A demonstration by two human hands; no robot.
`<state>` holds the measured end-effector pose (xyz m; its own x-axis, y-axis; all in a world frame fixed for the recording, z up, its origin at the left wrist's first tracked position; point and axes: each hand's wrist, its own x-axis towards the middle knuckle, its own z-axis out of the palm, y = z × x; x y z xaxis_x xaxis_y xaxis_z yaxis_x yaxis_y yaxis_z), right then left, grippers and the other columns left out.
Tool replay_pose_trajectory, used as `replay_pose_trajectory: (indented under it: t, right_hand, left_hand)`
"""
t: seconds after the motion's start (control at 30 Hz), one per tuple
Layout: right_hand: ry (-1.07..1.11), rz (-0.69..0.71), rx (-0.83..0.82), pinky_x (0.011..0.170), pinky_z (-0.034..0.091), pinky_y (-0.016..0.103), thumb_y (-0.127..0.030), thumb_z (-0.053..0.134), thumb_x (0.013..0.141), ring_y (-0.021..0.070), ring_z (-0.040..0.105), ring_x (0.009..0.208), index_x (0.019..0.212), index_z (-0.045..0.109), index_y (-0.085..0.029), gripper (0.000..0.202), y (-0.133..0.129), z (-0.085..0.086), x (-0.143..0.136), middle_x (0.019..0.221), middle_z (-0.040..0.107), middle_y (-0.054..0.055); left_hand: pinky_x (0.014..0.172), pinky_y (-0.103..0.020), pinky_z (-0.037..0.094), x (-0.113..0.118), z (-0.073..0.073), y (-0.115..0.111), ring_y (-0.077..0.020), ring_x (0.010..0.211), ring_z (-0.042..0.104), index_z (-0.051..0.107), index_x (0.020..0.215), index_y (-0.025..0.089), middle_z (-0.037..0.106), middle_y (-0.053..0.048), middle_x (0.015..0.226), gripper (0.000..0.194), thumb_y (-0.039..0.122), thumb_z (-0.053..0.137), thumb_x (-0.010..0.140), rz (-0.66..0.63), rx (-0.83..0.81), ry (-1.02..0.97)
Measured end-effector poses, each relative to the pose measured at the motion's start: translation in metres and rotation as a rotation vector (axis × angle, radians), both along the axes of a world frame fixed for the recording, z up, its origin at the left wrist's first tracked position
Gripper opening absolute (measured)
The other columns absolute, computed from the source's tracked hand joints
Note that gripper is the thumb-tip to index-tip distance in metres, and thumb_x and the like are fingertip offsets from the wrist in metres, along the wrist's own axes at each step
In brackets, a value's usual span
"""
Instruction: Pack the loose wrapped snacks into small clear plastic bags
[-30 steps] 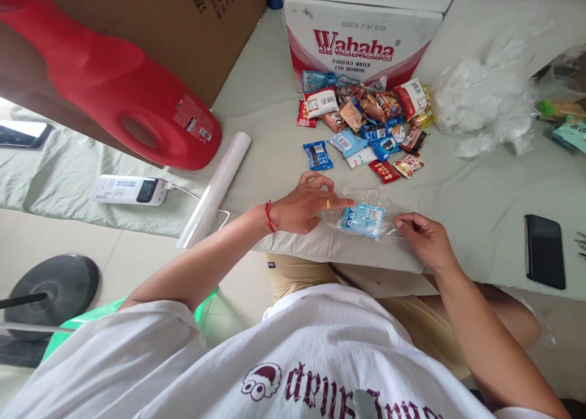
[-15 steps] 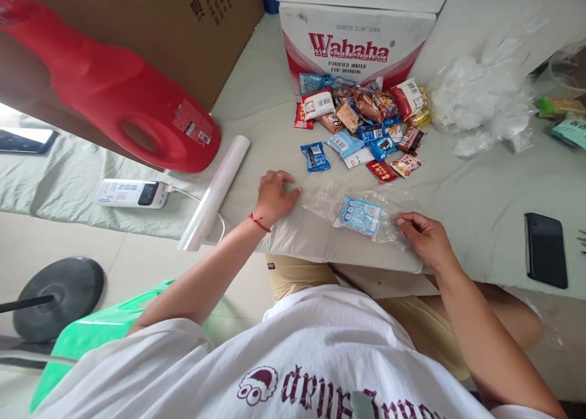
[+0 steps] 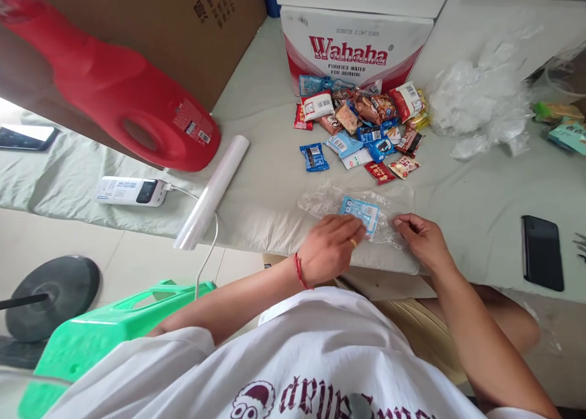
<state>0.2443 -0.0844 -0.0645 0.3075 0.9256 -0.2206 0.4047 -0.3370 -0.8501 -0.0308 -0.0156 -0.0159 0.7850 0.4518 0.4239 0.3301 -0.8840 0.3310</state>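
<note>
A clear plastic bag (image 3: 320, 200) lies near the table's front edge, with a light-blue snack packet (image 3: 364, 210) inside it. My left hand (image 3: 330, 248) reaches over the packet's lower left part, fingers stretched out and close together. Its fingertips seem to rest on the bag, though pressing or hovering is hard to judge. At the bag's right end, my right hand (image 3: 423, 239) pinches the plastic between thumb and index finger. Just behind the bag sits a pile of small wrapped snacks (image 3: 366, 126) in blue, red and brown.
Behind the snacks stands a Wahaba-style water carton (image 3: 357, 47). Crumpled clear bags (image 3: 480, 108) lie to its right, and a black phone (image 3: 542, 252) at far right. On the left are a plastic film roll (image 3: 213, 193), a power bank (image 3: 131, 191) and a red jug (image 3: 119, 89).
My left hand has swung right from the bare cloth beside the bag to over the blue packet. My right hand keeps its pinch at the bag's right end.
</note>
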Motion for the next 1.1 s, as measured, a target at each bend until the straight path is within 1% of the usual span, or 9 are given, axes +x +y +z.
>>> replay_pose_trajectory:
  t: [0.13,0.27,0.43,0.57,0.67,0.77,0.9,1.03,1.1]
  right_hand:
    - [-0.154,0.043,0.028,0.062,0.045,0.030,-0.052,0.060,0.093,0.0167,0.055,0.066,0.097,0.076,-0.021,0.035,0.000,0.014,0.006,0.081,0.067,0.003]
    - [-0.628,0.047,0.316,0.090,0.051,0.045,-0.045,0.063,0.093,0.0280,0.061,0.098,0.114,0.074,-0.021,0.033,0.025,0.045,0.006,0.110,0.066,0.012]
    - [-0.821,0.484,0.437,0.116,0.030,0.059,-0.038,0.071,0.088,0.0395,0.038,0.140,0.147,0.054,-0.019,0.065,0.090,0.056,-0.018,0.139,0.059,0.017]
    - [-0.726,0.675,0.350,0.106,0.038,0.049,-0.031,0.061,0.093,0.0329,0.056,0.120,0.112,0.075,-0.017,0.027,0.140,0.047,-0.030,0.105,0.073,0.012]
    - [-0.620,0.666,0.307,0.082,0.045,0.034,-0.030,0.054,0.096,0.0223,0.063,0.086,0.096,0.077,-0.016,0.027,0.154,0.053,-0.031,0.090,0.072,0.008]
    - [-0.619,0.581,0.274,0.069,0.041,0.030,-0.034,0.054,0.097,0.0196,0.062,0.073,0.090,0.076,-0.015,0.029,0.142,0.070,-0.037,0.082,0.071,0.007]
    - [-0.602,0.538,0.263,0.074,0.047,0.031,-0.033,0.046,0.102,0.0217,0.068,0.083,0.103,0.076,-0.017,0.035,0.098,0.078,-0.058,0.093,0.076,0.008]
    - [-0.611,0.598,0.227,0.083,0.052,0.033,-0.028,0.039,0.105,0.0232,0.070,0.103,0.139,0.064,-0.022,0.042,0.054,0.053,-0.079,0.121,0.074,0.009]
    - [-0.688,0.624,0.196,0.078,0.052,0.032,-0.024,0.037,0.105,0.0229,0.069,0.100,0.148,0.057,-0.024,0.047,0.040,0.038,-0.087,0.121,0.074,0.009]
  left_hand:
    - [0.101,-0.046,0.050,0.021,-0.019,0.020,-0.0271,0.128,0.063,0.069,0.131,0.018,0.070,-0.012,0.136,0.041,0.012,0.042,0.100,0.125,-0.027,0.179]
    - [0.099,-0.044,0.048,0.019,-0.022,0.023,-0.0273,0.128,0.060,0.070,0.129,0.018,0.070,-0.009,0.137,0.037,0.015,0.044,0.102,0.124,0.055,0.239]
    - [0.085,-0.042,0.049,0.019,-0.018,0.016,-0.0257,0.114,0.064,0.067,0.133,0.018,0.066,-0.010,0.142,0.039,0.016,0.042,0.104,0.164,0.091,0.352]
    - [0.079,-0.039,0.051,0.024,-0.016,0.014,-0.0234,0.105,0.066,0.065,0.136,0.018,0.064,-0.011,0.144,0.041,0.015,0.041,0.103,0.189,0.046,0.446]
    - [0.074,-0.037,0.053,0.026,-0.017,0.012,-0.0220,0.095,0.069,0.063,0.139,0.019,0.063,-0.012,0.146,0.043,0.015,0.043,0.101,0.212,0.003,0.458]
    - [0.072,-0.036,0.055,0.027,-0.020,0.009,-0.0222,0.092,0.071,0.062,0.141,0.018,0.063,-0.013,0.146,0.044,0.014,0.045,0.101,0.226,-0.033,0.427]
    - [0.074,-0.035,0.058,0.026,-0.029,0.010,-0.0221,0.092,0.073,0.064,0.139,0.019,0.064,-0.014,0.144,0.043,0.014,0.048,0.099,0.244,-0.118,0.327]
    - [0.088,-0.033,0.061,0.017,-0.042,0.019,-0.0218,0.106,0.073,0.074,0.121,0.020,0.072,-0.011,0.131,0.039,0.012,0.044,0.097,0.188,-0.368,0.016]
    - [0.089,-0.031,0.060,0.009,-0.048,0.024,-0.0197,0.105,0.074,0.078,0.107,0.021,0.077,-0.008,0.117,0.037,0.013,0.045,0.093,0.113,-0.592,-0.223]
